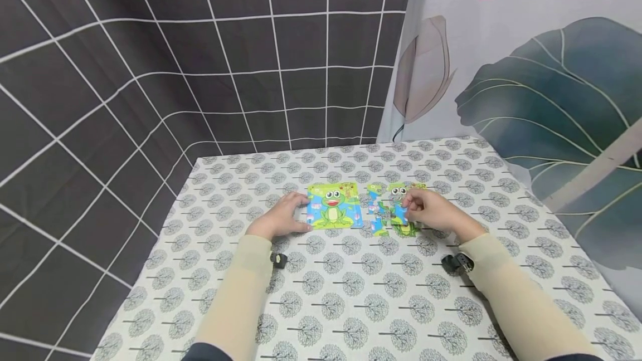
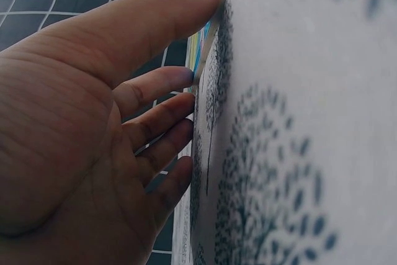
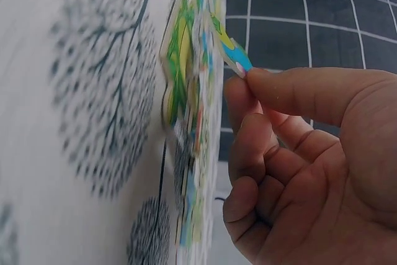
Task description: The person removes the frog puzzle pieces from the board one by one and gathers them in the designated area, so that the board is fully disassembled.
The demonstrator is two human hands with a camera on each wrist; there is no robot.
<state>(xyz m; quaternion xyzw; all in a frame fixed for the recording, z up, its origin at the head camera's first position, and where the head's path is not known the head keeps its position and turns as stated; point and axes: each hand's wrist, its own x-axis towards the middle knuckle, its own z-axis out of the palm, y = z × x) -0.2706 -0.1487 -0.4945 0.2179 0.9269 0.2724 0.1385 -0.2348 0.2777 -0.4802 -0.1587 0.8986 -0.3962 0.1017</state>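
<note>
A square picture board with a green frog (image 1: 332, 214) lies flat on the table. At its left edge rests my left hand (image 1: 280, 216), thumb and fingers spread and touching the board's side; the left wrist view shows the fingers (image 2: 158, 130) only slightly bent. My right hand (image 1: 432, 211) pinches a blue, green and yellow jigsaw piece (image 3: 233, 49) between thumb and forefinger, tilted and raised off the table. Beneath and around it lie several loose jigsaw pieces, among them one with the frog's eyes (image 1: 398, 190) and a green one (image 1: 405, 231). The right hand partly hides some pieces.
A white cloth with tree prints (image 1: 351, 286) covers the table. Behind stands a dark curtain with white grid lines (image 1: 301, 43). A pale curtain with large leaves (image 1: 562, 99) hangs along the right side.
</note>
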